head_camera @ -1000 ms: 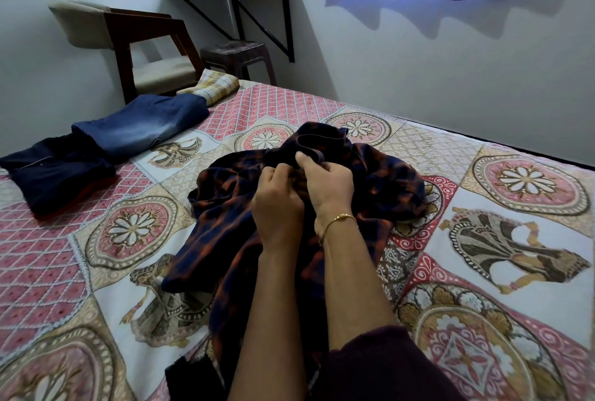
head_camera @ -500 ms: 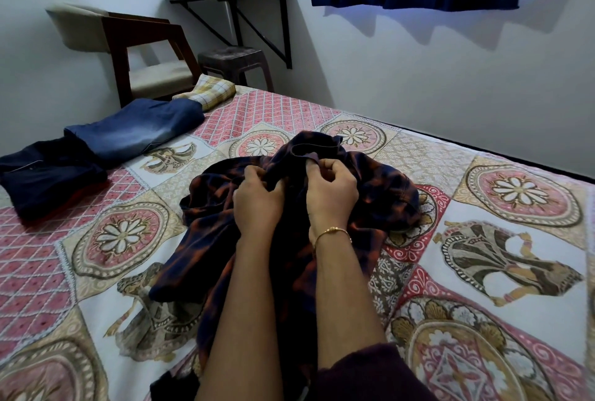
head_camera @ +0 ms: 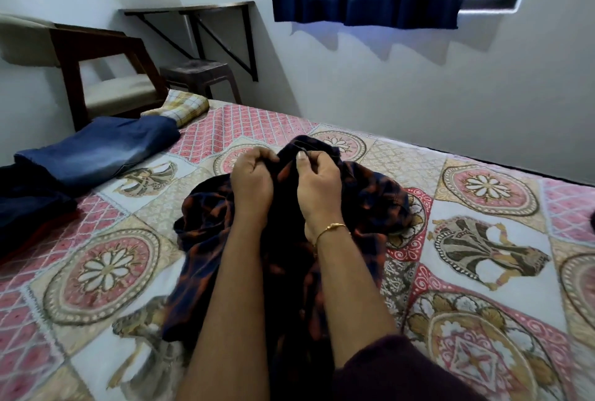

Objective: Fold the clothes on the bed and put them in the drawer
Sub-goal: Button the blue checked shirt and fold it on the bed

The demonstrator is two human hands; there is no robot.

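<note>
At nine o'clock on the bed (head_camera: pixel 483 271) lay a dark navy garment (head_camera: pixel 29 207), and just beyond it, toward ten o'clock, a folded pair of blue jeans (head_camera: pixel 99 149); a yellow checked cloth (head_camera: pixel 183 106) sat at the bed's far corner, near eleven. These looked already folded, though none had reached the drawer, which was not in view.

At the centre, the dark plaid shirt (head_camera: pixel 370 204) lay rumpled on the patterned bedspread. The left hand (head_camera: pixel 252 184) had its fingers curled into the fabric at the shirt's top edge, gripping a bunch of it. Just beside it, at about one o'clock from it, the right hand (head_camera: pixel 317 186) pinched the same edge between thumb and forefinger, near what appeared to be the collar.

The step in hand seemed to be finding the shirt's top so it could be spread out. To do it well, the person would likely need to part the hands along the collar toward the shoulders, lift and shake the cloth loose, then lay it flat before folding; gripping bunched layers risked a twisted, lumpy fold.
</note>
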